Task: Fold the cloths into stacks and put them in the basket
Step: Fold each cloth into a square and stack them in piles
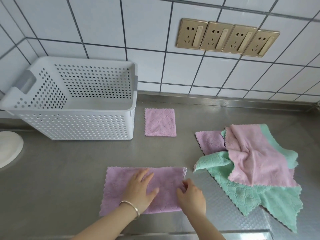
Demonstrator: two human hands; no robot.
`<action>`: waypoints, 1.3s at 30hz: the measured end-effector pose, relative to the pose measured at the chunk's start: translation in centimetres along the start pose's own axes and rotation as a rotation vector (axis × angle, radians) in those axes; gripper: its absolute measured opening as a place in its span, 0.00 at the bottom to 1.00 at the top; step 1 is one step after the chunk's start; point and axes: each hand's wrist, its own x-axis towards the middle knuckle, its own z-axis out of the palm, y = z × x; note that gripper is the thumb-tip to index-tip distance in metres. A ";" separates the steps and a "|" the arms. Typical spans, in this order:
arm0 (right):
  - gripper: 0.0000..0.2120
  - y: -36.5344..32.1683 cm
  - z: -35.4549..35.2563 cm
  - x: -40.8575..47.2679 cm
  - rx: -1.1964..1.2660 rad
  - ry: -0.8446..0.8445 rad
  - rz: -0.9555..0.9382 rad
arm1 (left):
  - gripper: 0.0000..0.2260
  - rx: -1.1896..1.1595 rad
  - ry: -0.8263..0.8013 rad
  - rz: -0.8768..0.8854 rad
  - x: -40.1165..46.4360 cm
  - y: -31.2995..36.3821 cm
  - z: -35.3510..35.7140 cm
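Left hand (141, 189) presses flat on the half-folded lilac microfibre cloth (121, 187); right hand (191, 196) pinches its right edge. Carry that edge leftward, matching scalloped corners squarely.

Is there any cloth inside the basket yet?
No. The basket shows only bare perforated walls inside, while the folded cloth lies on the counter beside it.

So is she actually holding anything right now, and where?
The right hand pinches the right edge of the purple cloth lying on the counter. The left hand only rests flat on its middle, gripping nothing.
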 end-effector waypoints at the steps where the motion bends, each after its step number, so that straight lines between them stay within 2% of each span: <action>1: 0.03 -0.5 0.1 -0.5 0.013 0.063 -0.066 | 0.26 -0.197 0.007 -0.085 0.3 1.4 -0.8; 3: 0.03 -2.0 0.5 -1.8 0.043 0.166 -0.225 | 0.18 -0.559 -0.065 -0.253 1.2 3.7 -2.4; 5: 0.07 -3.5 1.2 -2.9 0.065 0.182 -0.410 | 0.14 -0.754 -0.107 -0.330 2.0 4.6 -3.6; 7: 0.08 -5.0 2.0 -3.6 0.078 0.222 -0.612 | 0.15 -0.747 -0.122 -0.392 2.1 4.0 -4.8; 9: 0.11 -5.9 2.8 -4.1 0.144 0.263 -0.811 | 0.14 -0.739 -0.059 -0.449 1.6 2.1 -5.7; 11: 0.16 -6.0 3.4 -4.5 0.155 0.254 -0.918 | 0.12 -0.680 0.034 -0.483 0.9 -0.2 -6.3; 14: 0.33 -5.5 5.2 -4.2 -0.008 0.186 -0.942 | 0.05 -0.663 0.149 -0.500 -0.3 -3.6 -6.8; 17: 0.41 -5.1 7.3 -3.7 -0.224 0.035 -0.910 | 0.13 -0.675 0.148 -0.513 -0.7 -6.4 -5.9; 21: 0.37 -4.9 8.9 -3.0 -0.358 -0.058 -0.840 | 0.16 -0.701 0.143 -0.566 -0.9 -8.0 -4.6; 24: 0.36 -5.1 9.2 -2.8 -0.419 -0.041 -0.842 | 0.13 -0.729 0.191 -0.633 -1.0 -8.4 -3.9; 29: 0.33 -5.2 9.8 -3.1 -0.456 -0.027 -0.893 | 0.16 -0.651 0.269 -0.713 -1.0 -8.5 -3.4; 39: 0.34 -4.4 10.9 -3.3 -0.512 -0.075 -0.935 | 0.16 -0.530 0.289 -0.677 -1.3 -9.3 -3.1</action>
